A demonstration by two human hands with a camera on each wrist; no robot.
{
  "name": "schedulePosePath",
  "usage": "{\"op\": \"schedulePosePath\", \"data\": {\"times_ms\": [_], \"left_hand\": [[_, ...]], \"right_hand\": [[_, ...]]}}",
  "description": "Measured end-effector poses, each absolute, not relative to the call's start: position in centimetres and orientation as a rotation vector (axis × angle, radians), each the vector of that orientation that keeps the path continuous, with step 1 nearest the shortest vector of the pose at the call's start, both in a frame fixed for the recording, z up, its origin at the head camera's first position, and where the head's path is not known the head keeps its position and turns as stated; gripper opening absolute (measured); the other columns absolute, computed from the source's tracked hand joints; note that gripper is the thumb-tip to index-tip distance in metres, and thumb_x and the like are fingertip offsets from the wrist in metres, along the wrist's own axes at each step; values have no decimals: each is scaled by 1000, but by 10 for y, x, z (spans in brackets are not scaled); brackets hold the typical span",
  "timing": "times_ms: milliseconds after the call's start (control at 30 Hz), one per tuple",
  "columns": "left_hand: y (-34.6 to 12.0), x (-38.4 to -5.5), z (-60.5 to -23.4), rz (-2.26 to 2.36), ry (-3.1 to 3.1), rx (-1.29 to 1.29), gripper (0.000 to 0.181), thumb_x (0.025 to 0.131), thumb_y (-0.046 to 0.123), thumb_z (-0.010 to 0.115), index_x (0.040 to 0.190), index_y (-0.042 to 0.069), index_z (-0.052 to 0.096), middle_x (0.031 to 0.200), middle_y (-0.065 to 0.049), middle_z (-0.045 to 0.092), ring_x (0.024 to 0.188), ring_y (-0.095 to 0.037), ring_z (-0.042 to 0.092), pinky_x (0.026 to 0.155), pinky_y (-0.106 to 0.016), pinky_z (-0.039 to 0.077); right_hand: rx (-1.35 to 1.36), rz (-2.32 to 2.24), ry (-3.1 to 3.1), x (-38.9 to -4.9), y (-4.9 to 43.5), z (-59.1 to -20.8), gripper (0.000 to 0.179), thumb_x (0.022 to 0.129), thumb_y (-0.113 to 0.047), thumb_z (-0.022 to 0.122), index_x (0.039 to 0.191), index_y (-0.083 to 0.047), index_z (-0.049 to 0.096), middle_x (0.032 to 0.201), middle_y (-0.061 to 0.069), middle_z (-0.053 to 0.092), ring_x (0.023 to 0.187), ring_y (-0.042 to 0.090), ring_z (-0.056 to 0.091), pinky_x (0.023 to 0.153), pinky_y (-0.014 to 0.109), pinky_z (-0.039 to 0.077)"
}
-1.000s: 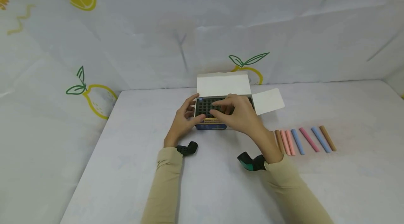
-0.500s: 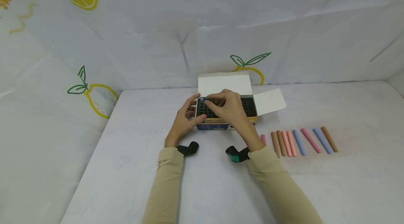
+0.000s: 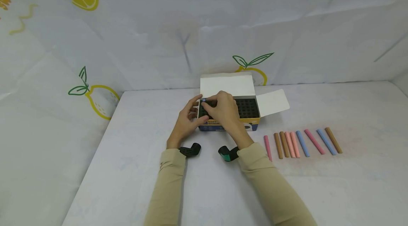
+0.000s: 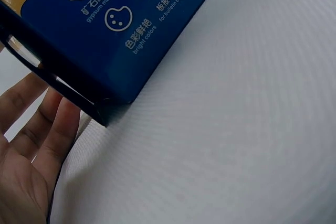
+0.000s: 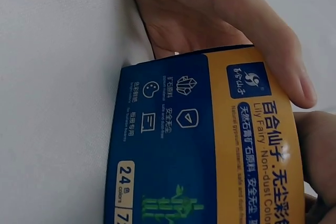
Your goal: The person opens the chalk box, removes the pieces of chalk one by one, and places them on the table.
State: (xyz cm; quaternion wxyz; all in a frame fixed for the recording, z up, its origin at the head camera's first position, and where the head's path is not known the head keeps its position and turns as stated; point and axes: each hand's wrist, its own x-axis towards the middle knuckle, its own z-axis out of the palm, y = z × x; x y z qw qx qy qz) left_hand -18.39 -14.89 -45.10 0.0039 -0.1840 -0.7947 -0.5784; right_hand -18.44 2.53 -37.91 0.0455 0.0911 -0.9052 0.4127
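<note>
My left hand (image 3: 188, 119) grips the left end of an opened chalk box (image 3: 251, 121), thumb on its front face and fingers behind the left side. The box is blue and yellow with a dark, holed insert (image 3: 247, 108). At the back left corner, the end of a blue chalk stick (image 3: 204, 100) shows between the thumb and index fingertip of my right hand (image 3: 224, 111). In the left wrist view, left fingers (image 4: 47, 124) lie against the box's end. The right wrist view has the left thumb over the box's edge; my right hand mostly hides behind the box.
The white lid (image 3: 227, 85) stands raised behind the box, and a side flap (image 3: 272, 102) sticks out right. Several pink, brown and blue chalk sticks (image 3: 303, 143) lie in a row at the right on the white table (image 3: 127, 169). A white, lemon-printed backdrop (image 3: 153, 41) rises behind.
My right hand has moved left across the insert to the blue chalk stick in the corner, uncovering the holes on the right. The left hand has stayed on the box.
</note>
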Motion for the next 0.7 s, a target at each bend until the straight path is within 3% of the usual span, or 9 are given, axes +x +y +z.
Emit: {"op": "schedulePosePath", "data": {"times_ms": [133,400,700], "left_hand": [[-149,-184,-451,-1817,-2491,-575,79,88,51,76,156,27,42,140,-16,57,107,-29,60,95,-39,52],[-149,-184,-451,-1828,-2486,-564,74,91,36,77,156,25,43,142,-17,56,107,-29,59,96,-40,52],[-148,-183,-452,-1816,-2491,-549,84,87,57,76,157,27,41,141,-18,54,106,-26,58,95,-38,53]], "right_hand": [[235,1221,-2788,-185,22,-379,29,94,-29,74,115,-8,79,96,12,72,49,12,44,45,24,34],[251,1139,-2744,-184,20,-382,27,95,-29,73,112,-9,80,94,10,68,65,19,57,53,28,41],[244,1186,-2629,-186,18,-384,28,96,-29,71,112,-8,80,89,10,66,60,18,51,49,26,36]]}}
